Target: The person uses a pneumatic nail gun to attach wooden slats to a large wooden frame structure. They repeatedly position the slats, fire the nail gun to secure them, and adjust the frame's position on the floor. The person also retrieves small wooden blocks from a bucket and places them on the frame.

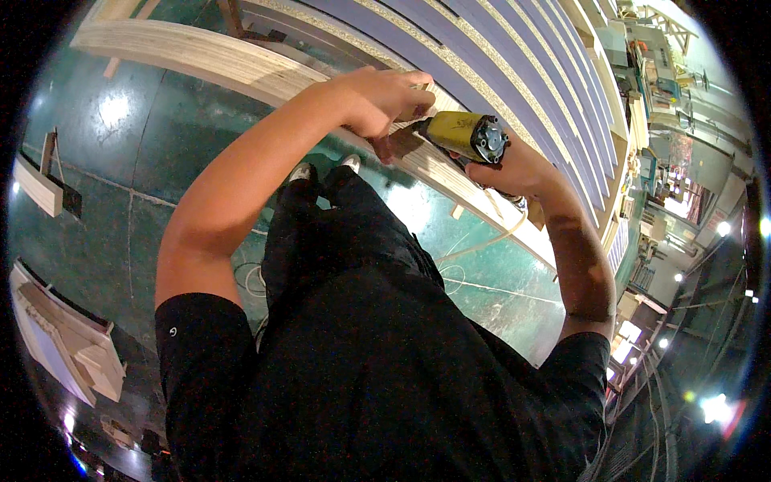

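My right hand (514,173) is wrapped round the grip of a yellow nail gun (451,126) with a black end cap. The gun lies on its side over a long pale wooden beam (269,71), its nose pointing left toward my other hand. Just left of that nose, my left hand (384,103) clasps the beam, fingers over the top and thumb down the near side. The exact contact under the left fingers is hidden, and so is the tip of the nose.
Purple-grey slats (474,60) with speckled edges run in rows beyond the beam. A pale air hose (491,239) trails below the gun onto the green floor (201,128). Stacked wooden pieces (88,349) lie at lower left, a short timber (38,186) above them.
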Tool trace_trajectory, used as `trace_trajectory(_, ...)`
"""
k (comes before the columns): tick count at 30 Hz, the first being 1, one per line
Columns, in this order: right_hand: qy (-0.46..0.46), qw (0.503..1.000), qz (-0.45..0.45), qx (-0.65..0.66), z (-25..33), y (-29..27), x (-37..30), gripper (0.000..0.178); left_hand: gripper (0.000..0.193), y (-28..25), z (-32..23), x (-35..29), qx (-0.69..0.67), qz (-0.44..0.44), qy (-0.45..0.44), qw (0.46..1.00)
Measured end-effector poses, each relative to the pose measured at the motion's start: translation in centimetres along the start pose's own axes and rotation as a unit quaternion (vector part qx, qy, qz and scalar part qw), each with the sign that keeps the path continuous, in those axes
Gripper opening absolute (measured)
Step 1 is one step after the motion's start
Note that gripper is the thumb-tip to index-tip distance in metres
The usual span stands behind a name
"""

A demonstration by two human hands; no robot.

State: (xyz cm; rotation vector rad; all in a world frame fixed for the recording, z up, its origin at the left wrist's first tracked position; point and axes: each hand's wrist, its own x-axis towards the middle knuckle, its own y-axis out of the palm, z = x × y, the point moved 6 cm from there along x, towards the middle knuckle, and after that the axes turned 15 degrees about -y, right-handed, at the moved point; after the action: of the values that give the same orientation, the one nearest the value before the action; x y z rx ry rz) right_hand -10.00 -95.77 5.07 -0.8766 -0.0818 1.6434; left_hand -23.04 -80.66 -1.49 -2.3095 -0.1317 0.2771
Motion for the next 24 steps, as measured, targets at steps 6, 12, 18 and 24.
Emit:
trace_trajectory(6,0.057,0.998,0.014,-0.025,0.3,-0.1,-0.2,0.067,0.066,-0.1,-0.1,0.3,-0.018,0.025,0.006,1.0)
trace_trajectory(12,0.02,1.0,0.017,0.002,0.8,0.2,0.2,0.061,0.06,0.2,0.1,0.2,0.003,-0.014,0.012,1.0)
trace_trajectory(18,-0.038,0.999,-0.01,0.021,1.2,0.1,0.2,0.05,0.071,0.3,0.2,0.4,0.028,-0.011,0.006,1.0)
trace_trajectory(24,0.028,0.999,0.03,-0.016,1.9,0.0,-0.2,0.065,0.078,0.0,-0.1,0.3,0.036,0.042,-0.023,0.998)
